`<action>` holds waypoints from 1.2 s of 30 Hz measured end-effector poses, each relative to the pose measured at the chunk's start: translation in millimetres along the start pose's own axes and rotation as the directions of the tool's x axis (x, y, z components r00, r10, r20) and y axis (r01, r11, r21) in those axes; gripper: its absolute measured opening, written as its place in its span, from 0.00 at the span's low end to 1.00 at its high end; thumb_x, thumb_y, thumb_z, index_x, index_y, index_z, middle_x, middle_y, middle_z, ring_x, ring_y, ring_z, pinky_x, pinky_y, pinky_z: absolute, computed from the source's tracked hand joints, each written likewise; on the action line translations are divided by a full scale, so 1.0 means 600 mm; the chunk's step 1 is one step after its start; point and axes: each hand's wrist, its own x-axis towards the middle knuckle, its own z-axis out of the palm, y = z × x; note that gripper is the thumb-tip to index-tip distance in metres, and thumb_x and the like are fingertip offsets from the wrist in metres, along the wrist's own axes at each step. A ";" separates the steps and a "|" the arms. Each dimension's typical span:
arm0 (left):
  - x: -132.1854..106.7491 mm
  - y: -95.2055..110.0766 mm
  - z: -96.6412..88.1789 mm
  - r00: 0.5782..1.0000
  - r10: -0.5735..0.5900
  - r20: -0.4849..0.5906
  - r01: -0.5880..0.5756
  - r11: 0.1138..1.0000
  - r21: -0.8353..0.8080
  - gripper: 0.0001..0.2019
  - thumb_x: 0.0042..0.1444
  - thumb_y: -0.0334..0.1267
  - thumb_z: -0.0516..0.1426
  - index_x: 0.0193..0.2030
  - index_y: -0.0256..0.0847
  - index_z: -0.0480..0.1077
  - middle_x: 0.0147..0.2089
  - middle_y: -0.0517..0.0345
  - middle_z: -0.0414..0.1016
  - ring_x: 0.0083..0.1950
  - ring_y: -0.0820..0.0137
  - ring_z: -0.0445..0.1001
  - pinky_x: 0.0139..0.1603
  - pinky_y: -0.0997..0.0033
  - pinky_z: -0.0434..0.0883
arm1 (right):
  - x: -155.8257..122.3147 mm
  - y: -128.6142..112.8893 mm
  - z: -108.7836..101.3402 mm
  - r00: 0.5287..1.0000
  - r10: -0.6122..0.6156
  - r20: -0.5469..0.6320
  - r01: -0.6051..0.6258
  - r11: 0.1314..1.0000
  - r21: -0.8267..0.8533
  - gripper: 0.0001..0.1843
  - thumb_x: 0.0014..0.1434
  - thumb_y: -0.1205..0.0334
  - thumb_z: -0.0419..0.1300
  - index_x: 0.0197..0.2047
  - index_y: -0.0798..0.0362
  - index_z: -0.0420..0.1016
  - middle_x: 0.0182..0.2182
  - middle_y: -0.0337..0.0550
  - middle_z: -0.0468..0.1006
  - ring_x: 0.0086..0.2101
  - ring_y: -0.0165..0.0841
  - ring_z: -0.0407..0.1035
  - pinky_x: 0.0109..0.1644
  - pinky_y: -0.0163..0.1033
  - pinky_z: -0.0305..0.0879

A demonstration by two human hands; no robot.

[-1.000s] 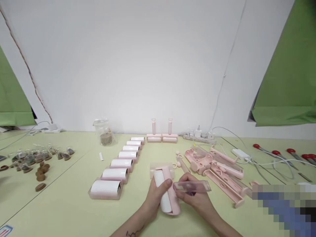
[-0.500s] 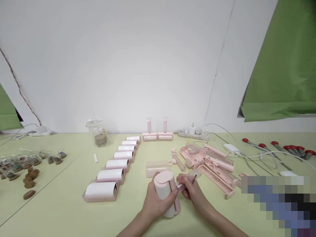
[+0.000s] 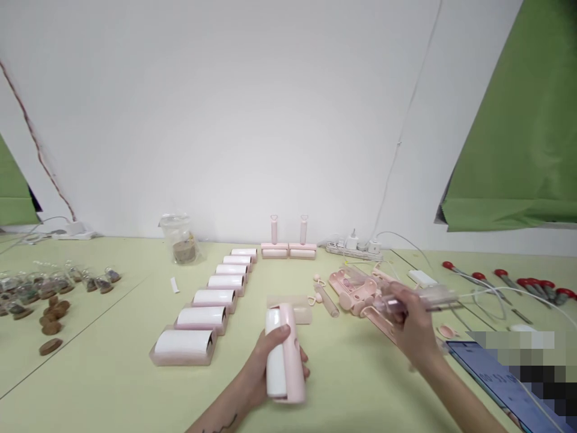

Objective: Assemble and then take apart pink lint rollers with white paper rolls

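My left hand [image 3: 260,373] is wrapped round a pink lint roller head with a white roll [image 3: 282,353], held just above the table near the front middle. My right hand [image 3: 412,328] is out to the right, closed on a clear plastic cover [image 3: 421,299] that looks blurred. It hovers over a pile of pink roller handles and parts [image 3: 365,290]. A clear pinkish cover [image 3: 289,307] lies on the table just behind the roller head.
A row of several white rolls in pink holders [image 3: 211,299] runs back on the left. Two assembled rollers [image 3: 288,246] stand at the wall by a power strip [image 3: 354,248]. Red-handled tools [image 3: 518,279] and a phone [image 3: 496,379] lie right; small bottles and corks [image 3: 49,294] left.
My right hand has left the roller head and swung right over the pink parts pile with the clear cover. My left hand has turned the roller head more upright.
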 end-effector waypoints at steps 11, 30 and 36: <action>0.008 -0.028 -0.012 0.999 -0.047 -0.009 0.047 0.999 0.002 0.17 0.46 0.50 0.53 0.31 0.38 0.59 0.26 0.52 0.73 0.25 0.66 0.73 0.30 0.67 0.66 | 0.169 0.047 0.136 0.799 0.169 0.577 0.449 0.469 -0.760 0.15 0.56 0.58 0.57 0.45 0.55 0.65 0.40 0.44 0.71 0.36 0.34 0.67 0.40 0.44 0.64; 0.043 0.016 0.030 0.843 0.537 -0.004 -0.346 0.549 0.761 0.12 0.43 0.40 0.57 0.35 0.40 0.64 0.33 0.58 0.71 0.35 0.66 0.69 0.34 0.71 0.65 | 0.048 -0.011 0.052 0.694 0.150 0.704 0.424 0.705 -0.568 0.19 0.63 0.53 0.37 0.49 0.49 0.61 0.30 0.40 0.71 0.27 0.31 0.68 0.33 0.37 0.65; 0.048 0.009 0.049 0.807 0.590 0.013 -0.215 0.273 0.938 0.09 0.46 0.42 0.54 0.34 0.43 0.62 0.29 0.62 0.69 0.30 0.70 0.67 0.28 0.76 0.61 | -0.040 0.001 -0.007 0.741 -0.112 0.662 0.568 0.630 -0.530 0.17 0.61 0.54 0.45 0.48 0.46 0.68 0.33 0.43 0.73 0.32 0.35 0.68 0.35 0.37 0.65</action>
